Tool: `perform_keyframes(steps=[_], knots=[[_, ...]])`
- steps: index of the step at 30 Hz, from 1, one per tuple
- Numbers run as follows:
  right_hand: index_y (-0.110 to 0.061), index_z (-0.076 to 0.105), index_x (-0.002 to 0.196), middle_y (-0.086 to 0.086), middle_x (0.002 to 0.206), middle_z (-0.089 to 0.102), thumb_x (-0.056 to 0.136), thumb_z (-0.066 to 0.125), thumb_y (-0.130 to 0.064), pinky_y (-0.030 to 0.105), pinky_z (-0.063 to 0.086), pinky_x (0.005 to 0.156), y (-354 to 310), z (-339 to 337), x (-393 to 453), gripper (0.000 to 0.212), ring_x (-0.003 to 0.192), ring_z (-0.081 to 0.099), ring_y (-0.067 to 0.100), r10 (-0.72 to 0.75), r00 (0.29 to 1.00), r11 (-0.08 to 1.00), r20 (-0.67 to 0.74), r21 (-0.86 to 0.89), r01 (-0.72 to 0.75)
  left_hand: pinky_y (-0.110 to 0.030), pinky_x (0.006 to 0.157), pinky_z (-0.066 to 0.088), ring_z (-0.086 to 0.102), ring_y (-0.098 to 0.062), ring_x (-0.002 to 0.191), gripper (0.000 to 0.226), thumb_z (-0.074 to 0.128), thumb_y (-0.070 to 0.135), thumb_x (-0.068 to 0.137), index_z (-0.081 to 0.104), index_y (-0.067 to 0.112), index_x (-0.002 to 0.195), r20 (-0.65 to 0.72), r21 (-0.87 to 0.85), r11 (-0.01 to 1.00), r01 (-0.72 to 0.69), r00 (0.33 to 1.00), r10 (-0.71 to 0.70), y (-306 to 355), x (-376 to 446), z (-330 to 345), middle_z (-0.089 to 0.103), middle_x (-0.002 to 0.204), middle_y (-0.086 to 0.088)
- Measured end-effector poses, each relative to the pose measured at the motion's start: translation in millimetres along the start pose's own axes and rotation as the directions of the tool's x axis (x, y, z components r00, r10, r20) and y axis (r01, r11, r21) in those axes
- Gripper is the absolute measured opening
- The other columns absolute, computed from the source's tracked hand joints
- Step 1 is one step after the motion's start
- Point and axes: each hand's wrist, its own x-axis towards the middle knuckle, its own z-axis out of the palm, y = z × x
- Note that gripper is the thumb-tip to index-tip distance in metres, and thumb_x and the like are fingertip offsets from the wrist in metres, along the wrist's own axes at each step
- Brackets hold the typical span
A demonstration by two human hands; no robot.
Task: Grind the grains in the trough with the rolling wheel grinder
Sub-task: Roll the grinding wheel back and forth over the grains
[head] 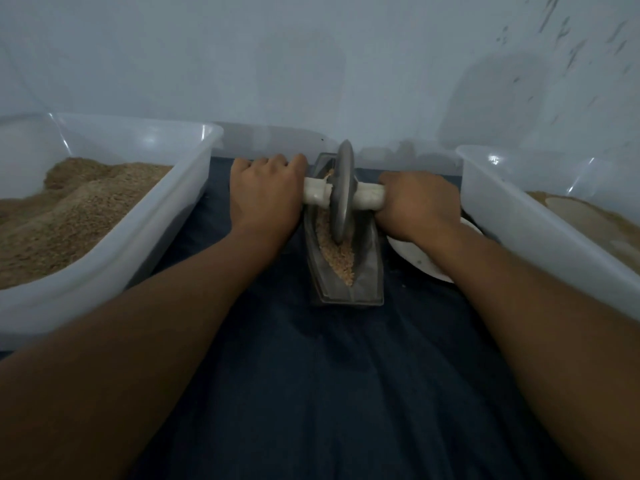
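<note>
Grinding underway: my left hand (265,195) and right hand (417,202) each grip the wheel grinder (343,192) handle; next, roll it firmly along the trough (367,275) through the grains (341,259).

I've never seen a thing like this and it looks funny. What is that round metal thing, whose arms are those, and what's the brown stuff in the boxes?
The camera sits on a person's head, so you look down along their own two arms. The round metal disc is a rolling wheel grinder. A pale handle runs through its middle, and the left hand and right hand each grip one end. The wheel stands in a narrow boat-shaped trough holding grains. The trough lies on a dark blue cloth. On each side is a clear plastic tub with brown grainy stuff. A white plate peeks out under the right arm.
</note>
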Motion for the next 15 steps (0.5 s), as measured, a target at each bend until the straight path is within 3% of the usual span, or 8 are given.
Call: perform_keyframes(steps=[3,10,15], knots=[[-0.029,0.063,0.096,-0.004,0.079,0.053,0.079,0.064,-0.039,0.029,0.039,0.059,1.6,-3.5,12.0,0.020,0.069,0.049,0.021,-0.014,0.996,1.000,0.089,-0.024,0.016,-0.035,0.067,0.026,0.059,-0.030,0.070,0.010,0.054,0.013,0.086,0.056,0.016,0.095,0.000,-0.010,1.000,-0.010,1.000,0.010,-1.7,7.3,5.4,0.063,0.080,-0.008],[-0.023,0.065,0.102,-0.001,0.082,0.060,0.076,0.069,-0.037,0.025,0.038,0.052,3.7,-9.4,37.3,0.030,0.067,0.054,0.016,-0.019,0.956,1.000,0.292,0.005,0.018,-0.036,0.070,0.027,0.058,-0.029,0.074,0.009,0.051,0.014,0.089,0.055,0.016,0.098,0.015,-0.009,1.000,-0.025,1.000,0.025,-3.7,20.4,17.1,0.063,0.084,-0.007],[-0.022,0.063,0.098,-0.002,0.080,0.057,0.078,0.069,-0.038,0.025,0.036,0.052,4.3,-6.6,37.5,0.026,0.066,0.053,0.016,0.023,0.961,1.000,0.276,0.009,-0.027,-0.036,0.069,0.026,0.055,-0.028,0.070,0.008,0.050,0.010,0.087,0.054,0.015,0.093,-0.022,-0.003,1.000,-0.028,0.999,0.028,-2.4,23.0,17.5,0.061,0.080,-0.009]])
